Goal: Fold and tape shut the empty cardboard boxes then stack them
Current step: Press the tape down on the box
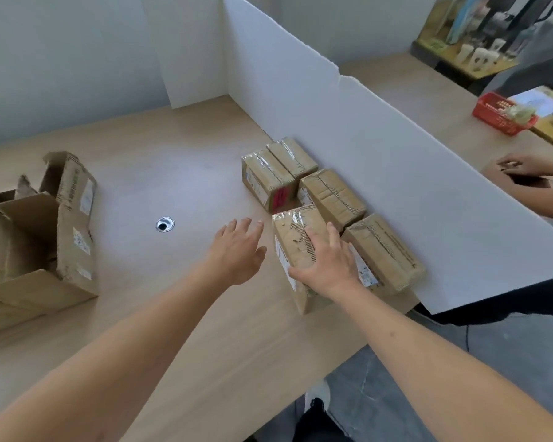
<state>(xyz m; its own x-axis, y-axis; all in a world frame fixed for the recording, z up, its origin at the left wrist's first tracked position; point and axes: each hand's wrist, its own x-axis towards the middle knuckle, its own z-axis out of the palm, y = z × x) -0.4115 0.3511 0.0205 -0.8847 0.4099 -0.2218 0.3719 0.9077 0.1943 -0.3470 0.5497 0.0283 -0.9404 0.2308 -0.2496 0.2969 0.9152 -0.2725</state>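
Right hand (pixel 328 266) flat on nearest taped box (pixel 296 247), long axis running away; left hand (pixel 237 250) spread, hovering just left.

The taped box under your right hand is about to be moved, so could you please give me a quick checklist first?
1. Right hand on the nearest taped box: ok, palm flat on top.
2. Left hand free: ok, open, holding nothing.
3. Box taped: ok on top; underside cannot tell.
4. Neighbouring taped boxes lie flat beside it: ok.
5. Open boxes on the left done: not ok.
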